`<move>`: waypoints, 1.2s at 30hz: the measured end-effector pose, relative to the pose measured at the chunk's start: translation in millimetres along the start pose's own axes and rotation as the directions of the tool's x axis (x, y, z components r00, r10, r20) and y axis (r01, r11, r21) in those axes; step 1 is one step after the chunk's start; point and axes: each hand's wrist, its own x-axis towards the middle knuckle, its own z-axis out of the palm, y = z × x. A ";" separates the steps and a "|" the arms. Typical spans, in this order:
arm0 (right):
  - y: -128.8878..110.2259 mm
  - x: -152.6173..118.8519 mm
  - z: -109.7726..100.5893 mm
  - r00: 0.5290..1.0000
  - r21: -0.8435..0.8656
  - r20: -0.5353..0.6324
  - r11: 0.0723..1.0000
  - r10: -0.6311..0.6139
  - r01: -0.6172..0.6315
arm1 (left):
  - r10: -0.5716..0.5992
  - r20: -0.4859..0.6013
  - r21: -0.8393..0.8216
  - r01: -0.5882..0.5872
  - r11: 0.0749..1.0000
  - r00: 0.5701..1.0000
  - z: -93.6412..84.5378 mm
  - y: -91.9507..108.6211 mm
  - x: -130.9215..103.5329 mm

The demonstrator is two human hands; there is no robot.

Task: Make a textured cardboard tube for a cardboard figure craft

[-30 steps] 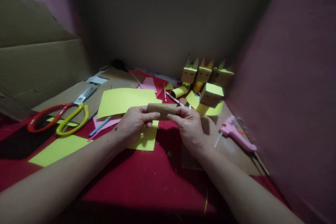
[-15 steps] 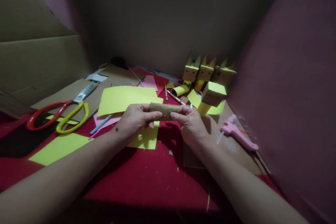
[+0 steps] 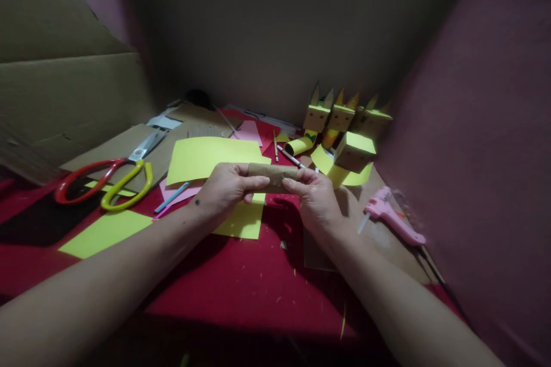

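Note:
A brown cardboard piece (image 3: 274, 176), curved like a tube, is held level between both hands above the red cloth. My left hand (image 3: 230, 186) pinches its left end, thumb on the near face. At the other end my right hand (image 3: 316, 192) grips it the same way, thumb toward the middle. Behind and below my left hand lie yellow paper sheets (image 3: 206, 152). Close beyond my right hand stands a yellow-topped cardboard box figure (image 3: 355, 152) on a yellow paper tube.
Red-and-yellow-handled scissors (image 3: 124, 178) lie at the left. On cardboard at the right rests a pink glue gun (image 3: 391, 215) with its cord. Several box-headed figures (image 3: 342, 117) with pointed ears stand at the back, near a pencil (image 3: 276, 146) and a yellow tube (image 3: 300, 144).
The view has shifted slightly, so the table things appear a little farther right and higher. Both hands keep their hold on the cardboard piece, which shows a flatter near face.

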 end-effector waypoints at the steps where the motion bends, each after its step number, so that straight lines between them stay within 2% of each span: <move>1: -0.3 0.1 -0.1 1.000 0.010 0.010 1.000 0.023 -0.023 | 0.004 0.005 0.000 -0.004 1.000 1.000 0.2 1.0 -0.6; 6: -0.6 1.1 -4.0 0.996 0.046 0.025 0.995 0.083 -0.084 | -0.025 0.061 -0.003 0.025 1.000 0.998 -2.6 0.4 0.2; 13: 2.3 5.1 -11.0 0.998 0.059 0.001 0.996 0.065 -0.065 | -0.127 0.257 -0.101 0.157 0.982 0.958 -17.2 -12.9 11.7; 17: 2.1 4.9 -11.7 0.997 0.029 -0.003 0.997 0.075 -0.075 | -0.193 0.262 -0.097 0.225 0.969 0.946 -16.4 -10.2 10.1; 22: 2.9 4.6 -10.8 0.996 0.049 0.008 0.994 0.093 -0.093 | -0.134 0.077 -0.122 0.143 0.982 0.988 -8.9 -9.5 6.0; 27: 1.1 3.9 -8.7 0.988 0.101 0.046 0.984 0.146 -0.150 | -0.131 -0.052 -0.171 0.121 0.978 0.990 -6.2 -9.6 3.5; 29: -0.7 3.2 -8.2 0.986 0.103 0.062 0.982 0.153 -0.158 | -0.079 -0.035 -0.164 0.073 0.984 0.996 -7.7 -8.2 2.5; 32: -2.8 3.5 -8.7 0.981 0.114 0.086 0.976 0.176 -0.185 | 0.004 0.085 -0.073 0.002 0.997 0.996 -11.0 -5.9 1.1; 36: -3.5 7.3 -12.8 0.976 0.142 0.080 0.967 0.204 -0.213 | 0.027 0.144 0.095 -0.041 0.995 0.989 -15.9 -4.1 -0.3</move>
